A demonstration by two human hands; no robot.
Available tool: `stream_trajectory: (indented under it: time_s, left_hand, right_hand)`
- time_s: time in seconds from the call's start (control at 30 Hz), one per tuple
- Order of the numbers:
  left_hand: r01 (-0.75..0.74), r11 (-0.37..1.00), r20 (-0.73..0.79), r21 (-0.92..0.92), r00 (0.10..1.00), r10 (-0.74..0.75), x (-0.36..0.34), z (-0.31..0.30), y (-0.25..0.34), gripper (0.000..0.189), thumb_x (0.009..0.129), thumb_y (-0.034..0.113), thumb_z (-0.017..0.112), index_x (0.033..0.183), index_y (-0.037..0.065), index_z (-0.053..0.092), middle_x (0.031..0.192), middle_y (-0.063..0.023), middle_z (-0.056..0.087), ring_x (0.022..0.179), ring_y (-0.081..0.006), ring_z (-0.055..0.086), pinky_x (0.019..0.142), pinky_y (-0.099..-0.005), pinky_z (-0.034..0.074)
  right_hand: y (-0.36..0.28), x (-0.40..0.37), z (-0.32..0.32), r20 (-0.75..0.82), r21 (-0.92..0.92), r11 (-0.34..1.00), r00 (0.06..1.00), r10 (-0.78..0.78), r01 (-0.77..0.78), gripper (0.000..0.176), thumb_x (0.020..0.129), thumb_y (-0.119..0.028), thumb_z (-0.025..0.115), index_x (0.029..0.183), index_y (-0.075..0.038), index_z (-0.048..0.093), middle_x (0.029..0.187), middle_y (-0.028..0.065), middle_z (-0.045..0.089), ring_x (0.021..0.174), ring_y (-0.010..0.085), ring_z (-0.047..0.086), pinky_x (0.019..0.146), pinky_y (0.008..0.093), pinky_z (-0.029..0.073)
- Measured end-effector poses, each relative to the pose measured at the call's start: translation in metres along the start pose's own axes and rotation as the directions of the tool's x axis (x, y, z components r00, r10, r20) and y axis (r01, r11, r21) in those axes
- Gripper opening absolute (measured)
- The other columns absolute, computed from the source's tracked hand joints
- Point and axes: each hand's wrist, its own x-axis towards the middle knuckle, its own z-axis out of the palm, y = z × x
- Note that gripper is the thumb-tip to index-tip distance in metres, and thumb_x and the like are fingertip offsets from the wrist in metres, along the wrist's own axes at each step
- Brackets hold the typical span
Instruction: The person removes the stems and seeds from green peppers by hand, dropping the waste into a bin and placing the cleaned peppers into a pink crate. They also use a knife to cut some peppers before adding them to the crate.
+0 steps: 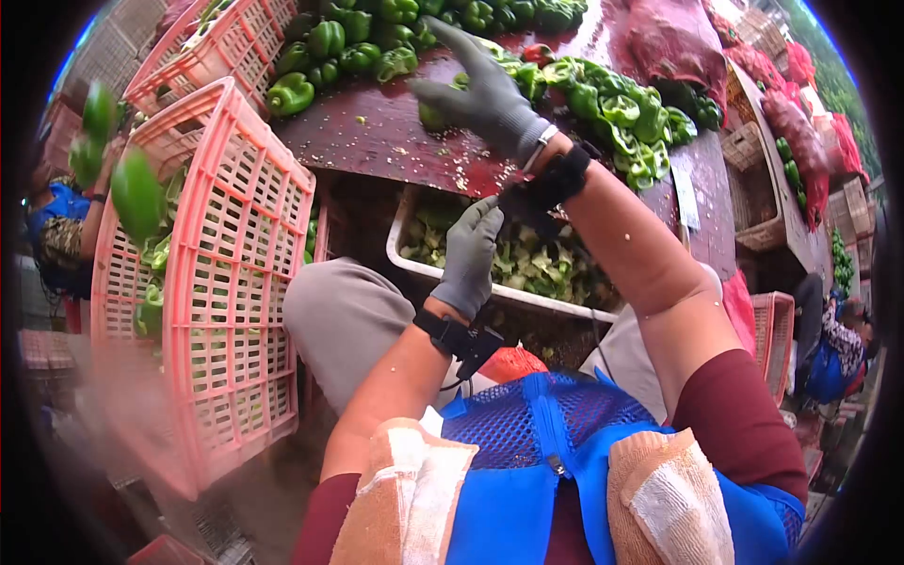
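Note:
My right hand (485,99), in a grey glove, reaches out over the dark red table (377,141) with its fingers spread. A green pepper (431,116) lies partly under its palm. More green peppers (348,47) are heaped at the far side, and cut pepper pieces (626,118) lie to the right of that hand. My left hand (468,259), also gloved, is raised over a white tray (414,266) of pepper scraps. Its fingertips are near the black band (556,179) on my right wrist. Its palm is hidden.
A tall pink crate (235,282) stands at my left with peppers inside, and another pink crate (235,42) sits behind it. Blurred green peppers (137,193) are in the air above it. One person (56,226) sits at the left, another (838,348) at the right. Red mesh sacks (800,132) lie at the far right.

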Motion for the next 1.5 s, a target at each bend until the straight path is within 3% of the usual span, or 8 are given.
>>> stream_trajectory:
  time_s: [0.13,0.33,0.5,0.7,1.07,1.23,1.33,1.5]
  left_hand:
    - [0.017,1.0,0.1,-0.025,0.995,-0.015,0.017,-0.011,-0.009,0.025,0.097,0.018,0.062,0.121,0.01,0.064,0.107,0.0049,0.064,0.093,-0.0054,0.057,0.079,-0.0266,0.044]
    - [-0.055,0.998,-0.127,0.039,0.99,0.06,0.035,-0.005,-0.002,0.051,0.097,0.019,0.063,0.143,0.005,0.044,0.127,-0.0038,0.057,0.106,-0.0132,0.057,0.079,-0.0269,0.047]
    - [-0.137,0.991,0.303,0.009,0.944,0.128,0.047,-0.021,0.029,0.086,0.089,0.005,0.071,0.156,0.004,0.018,0.139,-0.0138,0.05,0.116,-0.0175,0.055,0.098,-0.0301,0.047]
    - [-0.323,0.942,0.286,0.088,0.914,0.287,0.039,-0.008,0.012,0.053,0.093,0.021,0.07,0.136,0.002,0.045,0.11,-0.0045,0.06,0.095,-0.0122,0.06,0.083,-0.0263,0.052]
    - [-0.035,0.873,0.087,-0.487,0.992,0.089,0.024,-0.015,-0.024,0.038,0.101,0.041,0.056,0.123,0.01,0.049,0.094,-0.0043,0.058,0.077,-0.0118,0.059,0.066,-0.0253,0.052]
    - [-0.246,0.95,0.104,-0.192,0.958,0.269,0.051,-0.039,-0.045,0.036,0.101,0.043,0.052,0.117,0.011,0.051,0.094,-0.007,0.061,0.081,-0.0148,0.062,0.072,-0.0272,0.055]
    - [0.006,0.893,0.113,-0.45,0.992,0.051,0.018,-0.015,-0.005,0.033,0.101,0.038,0.054,0.116,0.008,0.051,0.098,-0.0077,0.062,0.084,-0.0149,0.063,0.075,-0.029,0.055]
    - [-0.47,0.875,0.07,0.12,0.883,0.464,0.017,-0.008,-0.006,0.055,0.097,0.028,0.065,0.138,-0.001,0.043,0.103,-0.005,0.058,0.089,-0.0098,0.056,0.079,-0.0257,0.051]
  right_hand:
    - [0.142,-0.064,-0.008,0.07,-0.703,0.657,0.893,0.445,-0.272,0.081,0.073,-0.041,0.077,0.144,-0.02,0.046,0.139,0.0296,0.046,0.126,0.042,0.05,0.106,0.0424,0.042]
    - [0.139,-0.11,-0.01,0.183,-0.29,0.864,0.862,0.472,-0.411,0.062,0.072,-0.026,0.078,0.131,-0.019,0.058,0.117,0.0185,0.054,0.105,0.0361,0.06,0.096,0.0403,0.051]
    - [0.046,-0.113,-0.051,0.481,0.162,0.914,0.839,0.256,-0.372,0.062,0.076,-0.016,0.082,0.132,-0.011,0.056,0.117,0.0106,0.061,0.109,0.0218,0.06,0.095,0.033,0.05]
    - [0.004,-0.137,-0.065,0.388,0.395,0.671,0.777,0.496,-0.627,0.057,0.079,-0.009,0.078,0.131,-0.006,0.055,0.114,0.007,0.062,0.104,0.0165,0.06,0.093,0.0325,0.05]
    - [-0.038,-0.169,-0.046,0.095,0.008,0.992,0.988,-0.125,0.125,0.031,0.071,0.01,0.062,0.098,-0.006,0.065,0.1,0.0118,0.061,0.086,0.0273,0.063,0.073,0.0323,0.052]
    - [-0.043,-0.176,-0.052,0.068,0.747,0.472,0.761,0.645,-0.467,0.028,0.08,0.005,0.061,0.108,0.0,0.061,0.099,0.0036,0.062,0.086,0.0085,0.06,0.07,0.0233,0.052]
    - [-0.036,-0.165,-0.066,0.263,0.54,0.485,0.685,0.679,-0.688,0.032,0.081,-0.005,0.07,0.112,0.0,0.061,0.097,0.0037,0.064,0.089,0.0085,0.061,0.072,0.0235,0.051]
    - [-0.039,-0.157,-0.066,0.442,-0.061,0.918,0.814,0.376,-0.391,0.042,0.079,-0.025,0.08,0.112,-0.005,0.066,0.094,0.0129,0.069,0.084,0.027,0.068,0.078,0.0351,0.053]
